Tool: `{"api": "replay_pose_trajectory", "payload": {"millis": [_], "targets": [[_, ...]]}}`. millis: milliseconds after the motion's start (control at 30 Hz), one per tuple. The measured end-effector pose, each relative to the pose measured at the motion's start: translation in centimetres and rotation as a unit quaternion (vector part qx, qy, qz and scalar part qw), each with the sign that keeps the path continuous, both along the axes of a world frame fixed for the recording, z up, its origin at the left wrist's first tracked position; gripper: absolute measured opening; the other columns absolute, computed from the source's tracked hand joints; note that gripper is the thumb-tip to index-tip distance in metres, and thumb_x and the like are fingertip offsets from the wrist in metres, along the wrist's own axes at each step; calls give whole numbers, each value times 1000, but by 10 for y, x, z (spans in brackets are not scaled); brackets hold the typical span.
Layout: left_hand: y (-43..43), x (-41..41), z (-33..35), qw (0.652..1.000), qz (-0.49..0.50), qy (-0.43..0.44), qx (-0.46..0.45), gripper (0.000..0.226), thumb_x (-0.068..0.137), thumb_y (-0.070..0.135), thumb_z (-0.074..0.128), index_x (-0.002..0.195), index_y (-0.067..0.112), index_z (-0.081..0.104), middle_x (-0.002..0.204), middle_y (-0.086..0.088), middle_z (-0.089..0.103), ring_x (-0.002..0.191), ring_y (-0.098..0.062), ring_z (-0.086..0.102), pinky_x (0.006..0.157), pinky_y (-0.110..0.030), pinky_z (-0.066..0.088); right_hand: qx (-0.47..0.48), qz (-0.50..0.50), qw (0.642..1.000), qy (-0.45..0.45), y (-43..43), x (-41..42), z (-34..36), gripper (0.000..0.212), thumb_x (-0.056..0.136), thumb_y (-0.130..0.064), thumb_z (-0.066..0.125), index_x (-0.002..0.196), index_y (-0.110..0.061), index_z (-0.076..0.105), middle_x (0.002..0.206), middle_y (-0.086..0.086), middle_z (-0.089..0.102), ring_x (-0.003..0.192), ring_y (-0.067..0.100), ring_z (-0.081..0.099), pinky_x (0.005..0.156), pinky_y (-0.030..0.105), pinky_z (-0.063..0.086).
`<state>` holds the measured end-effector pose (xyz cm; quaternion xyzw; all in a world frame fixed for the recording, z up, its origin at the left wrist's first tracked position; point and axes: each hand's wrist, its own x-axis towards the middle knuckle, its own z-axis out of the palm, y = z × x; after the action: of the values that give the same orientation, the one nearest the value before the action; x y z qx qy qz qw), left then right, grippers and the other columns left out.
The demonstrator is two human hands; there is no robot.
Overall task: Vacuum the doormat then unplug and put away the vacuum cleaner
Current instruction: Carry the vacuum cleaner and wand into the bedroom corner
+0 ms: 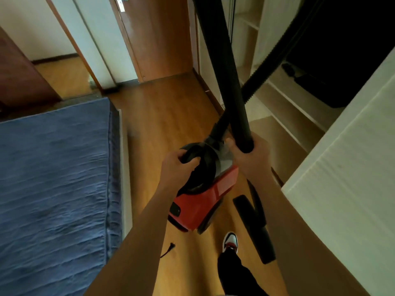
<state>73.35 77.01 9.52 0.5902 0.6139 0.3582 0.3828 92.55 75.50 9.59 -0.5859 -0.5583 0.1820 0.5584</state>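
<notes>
Centre frame: vacuum cleaner (198, 199) is gripped at its black top handle by left hand (177, 165); rigid wand (226, 82) is clasped by right hand (252, 154). Body judged heavy, hose (267, 67) floppy; handle judged the best hold.

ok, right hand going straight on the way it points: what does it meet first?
Probably the hose cuff on the red vacuum, just beyond the right hand gripping the black tube. Past that, wooden floor. Depth is unclear.
</notes>
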Motion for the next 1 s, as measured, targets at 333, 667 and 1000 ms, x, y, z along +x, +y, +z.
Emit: {"api": "replay_pose_trajectory", "payload": {"millis": [333,667,1000], "targets": [[177,30,4,994,106,-23,-8,15,87,18,73,72,17,67,51,2,57,44,-15,54,48,-30,43,-30,92,994,54,209,34,4,39,89,-21,77,65,-31,48,56,-21,52,54,1,50,54,11,41],[305,17,12,985,166,-25,32,13,89,17,71,77,19,68,54,8,59,43,-1,56,44,-14,40,-24,169,985,22,365,15,13,24,89,-27,75,71,-23,60,65,11,58,62,26,60,57,38,53],[481,-35,-14,982,181,-52,20,10,88,22,72,78,21,70,59,5,63,47,-2,58,47,-16,43,-43,204,978,4,540,-38,-2,27,90,-25,76,73,-36,57,65,-7,58,61,5,59,57,14,47]]}}
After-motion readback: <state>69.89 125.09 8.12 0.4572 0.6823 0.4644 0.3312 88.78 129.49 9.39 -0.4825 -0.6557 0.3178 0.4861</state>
